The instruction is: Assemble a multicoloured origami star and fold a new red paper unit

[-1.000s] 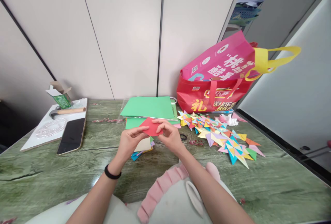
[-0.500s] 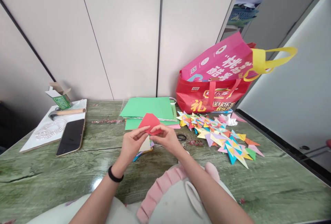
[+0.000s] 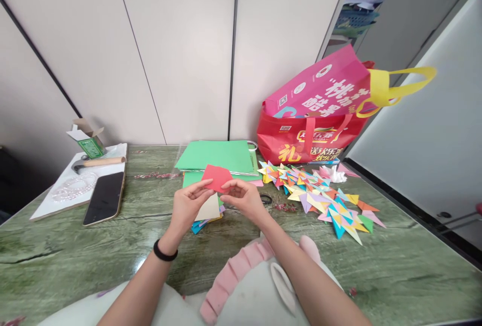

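Note:
A red piece of paper (image 3: 217, 177) with folded-looking slanted edges is held up between both hands, above the table. My left hand (image 3: 188, 206) pinches its left lower edge between thumb and fingers. At its right lower edge, my right hand (image 3: 245, 200) grips it the same way. Below the red paper, a cream sheet (image 3: 209, 209) lies on a small stack of coloured papers (image 3: 203, 224). Green sheets (image 3: 214, 156) lie just behind the hands.
Folded paper pieces (image 3: 324, 195) spread at the right, before a red bag (image 3: 282, 140). Black-handled scissors (image 3: 265, 199) lie near my right hand. At left are a phone (image 3: 105, 198), a hammer (image 3: 101, 162), beads (image 3: 75, 188) and a small box (image 3: 90, 146). A plush toy (image 3: 248, 291) is nearest me.
The red paper has tilted, and its outline now looks flatter on top. My left hand has shifted slightly left, uncovering more of the cream sheet.

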{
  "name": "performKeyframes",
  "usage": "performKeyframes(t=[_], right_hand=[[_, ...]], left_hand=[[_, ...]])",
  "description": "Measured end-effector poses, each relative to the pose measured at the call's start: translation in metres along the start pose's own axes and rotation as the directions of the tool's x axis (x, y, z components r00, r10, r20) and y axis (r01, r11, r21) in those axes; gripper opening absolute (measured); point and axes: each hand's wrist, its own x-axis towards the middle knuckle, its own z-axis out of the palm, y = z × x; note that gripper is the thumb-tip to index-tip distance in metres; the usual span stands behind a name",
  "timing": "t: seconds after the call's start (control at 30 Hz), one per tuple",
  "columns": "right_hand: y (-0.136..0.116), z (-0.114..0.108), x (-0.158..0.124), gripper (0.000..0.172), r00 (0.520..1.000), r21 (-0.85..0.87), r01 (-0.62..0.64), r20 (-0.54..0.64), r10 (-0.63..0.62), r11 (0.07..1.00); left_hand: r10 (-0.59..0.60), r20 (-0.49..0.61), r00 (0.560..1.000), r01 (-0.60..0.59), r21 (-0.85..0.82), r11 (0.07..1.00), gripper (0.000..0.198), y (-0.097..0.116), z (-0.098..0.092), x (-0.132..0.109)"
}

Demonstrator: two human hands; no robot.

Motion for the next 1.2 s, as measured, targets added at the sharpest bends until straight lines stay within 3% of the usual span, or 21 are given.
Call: performKeyframes(t=[0.37,0.67,0.97,1.1,1.2], right_hand=[[-0.0007,-0.0025,0.0016,0.016,0.998,-0.11,0.039,-0.046,-0.044,0.993],[-0.0019,-0.0018,0.0009,0.022,0.998,-0.097,-0.041,-0.052,0.036,0.994],[-0.0009,-0.0024,0.0,0.022,0.995,-0.036,-0.025,-0.099,0.022,0.999],[-0.002,-0.002,0.0003,0.019,0.993,-0.056,-0.005,-0.122,-0.002,0.998],[-0.0011,-0.0019,0.0014,0.017,0.987,-0.041,0.004,-0.159,-0.01,0.999]], left_hand=[[0.1,-0.003,0.995,-0.099,0.155,0.983,0.019,0.0046,0.0037,-0.003],[0.067,-0.051,0.996,-0.062,0.083,0.995,0.025,0.0003,0.0021,-0.0005],[0.022,0.018,1.0,-0.022,-0.003,1.0,0.029,0.0007,0.0053,-0.0018],[-0.017,0.058,0.998,0.015,0.036,0.999,0.037,0.0004,0.0023,-0.0004],[0.004,0.024,1.0,-0.006,0.074,0.997,0.033,0.0025,0.0001,0.0001]])
